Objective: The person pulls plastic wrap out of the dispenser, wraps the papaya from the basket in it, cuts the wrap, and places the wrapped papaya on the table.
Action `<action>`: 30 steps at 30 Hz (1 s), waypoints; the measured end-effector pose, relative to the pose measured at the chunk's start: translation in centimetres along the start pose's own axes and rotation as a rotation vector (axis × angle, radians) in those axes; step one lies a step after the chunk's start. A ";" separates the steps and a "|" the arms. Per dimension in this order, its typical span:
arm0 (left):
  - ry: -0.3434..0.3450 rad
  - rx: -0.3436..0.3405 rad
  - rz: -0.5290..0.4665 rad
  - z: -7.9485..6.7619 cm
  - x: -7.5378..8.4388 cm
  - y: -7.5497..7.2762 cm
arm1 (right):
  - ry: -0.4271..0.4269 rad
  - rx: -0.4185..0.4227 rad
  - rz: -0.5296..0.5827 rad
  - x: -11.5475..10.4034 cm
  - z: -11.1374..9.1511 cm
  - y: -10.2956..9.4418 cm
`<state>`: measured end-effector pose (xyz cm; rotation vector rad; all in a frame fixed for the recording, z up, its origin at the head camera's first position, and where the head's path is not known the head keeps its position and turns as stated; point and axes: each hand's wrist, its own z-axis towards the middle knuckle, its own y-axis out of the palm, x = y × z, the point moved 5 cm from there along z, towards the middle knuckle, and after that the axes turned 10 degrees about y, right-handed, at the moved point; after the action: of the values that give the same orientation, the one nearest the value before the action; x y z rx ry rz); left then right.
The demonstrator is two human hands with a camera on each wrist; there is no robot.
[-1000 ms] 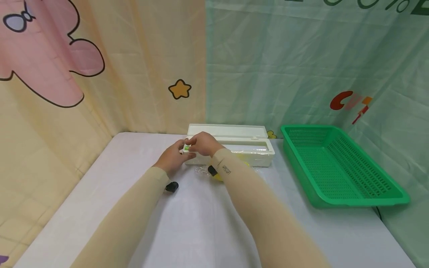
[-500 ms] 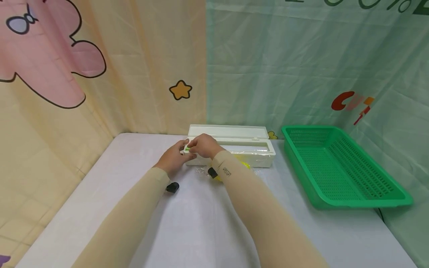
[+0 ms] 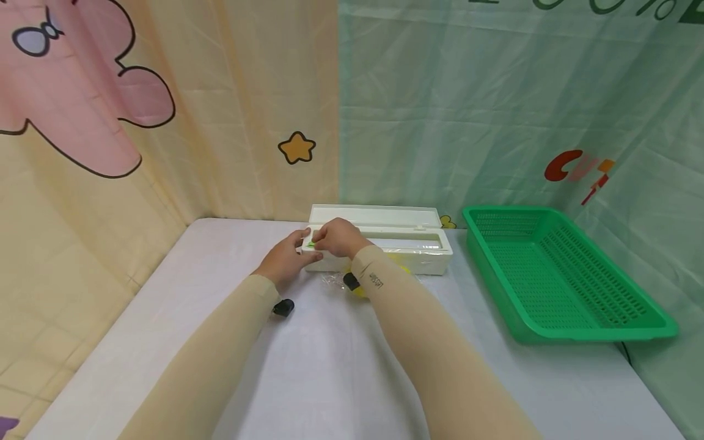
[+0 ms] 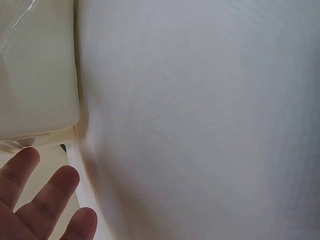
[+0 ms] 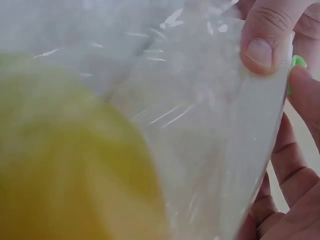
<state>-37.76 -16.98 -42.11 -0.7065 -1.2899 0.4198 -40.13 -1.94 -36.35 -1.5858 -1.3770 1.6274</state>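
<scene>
Head view: right hand [image 3: 340, 237] is edging a pinched green tab [image 3: 311, 244] rightward — slide seemingly underway — left hand [image 3: 280, 261] gripping the box [image 3: 426, 263].

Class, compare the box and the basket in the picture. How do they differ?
The box is white; the basket is green.
The box has a raised lid along its back; the basket shows no lid.
The box's front wall looks solid, while the basket's walls are full of small holes.
The left hand and right hand are at the box; neither touches the basket.
Both are longer than wide and stand on the table.
</scene>
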 end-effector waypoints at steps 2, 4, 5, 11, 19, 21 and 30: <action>-0.001 0.000 0.000 0.0 -0.1 0.0 | 0.008 0.004 -0.013 0.0 0.0 -0.1; -0.003 -0.002 0.004 0.0 -0.1 0.0 | 0.016 0.003 -0.032 -0.1 0.0 -0.2; -0.006 -0.003 0.005 0.0 -0.2 0.0 | 0.019 0.004 -0.041 -0.1 0.0 -0.2; -0.005 -0.005 0.015 0.1 -0.4 0.1 | 0.032 0.007 -0.080 -0.2 0.0 -0.5; -0.023 -0.003 0.033 0.2 -0.4 0.2 | 0.031 -0.009 -0.122 0.2 0.2 -0.7; -0.024 -0.002 0.032 0.2 -0.4 0.2 | 0.037 -0.018 -0.132 0.3 0.3 -0.8; -0.053 0.005 0.019 0.0 -0.5 0.0 | 0.025 -0.036 -0.195 1.1 0.4 -1.8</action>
<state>-37.87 -17.30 -42.49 -0.7078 -1.3326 0.4595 -41.27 -0.43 -35.37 -1.4371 -1.5045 1.4709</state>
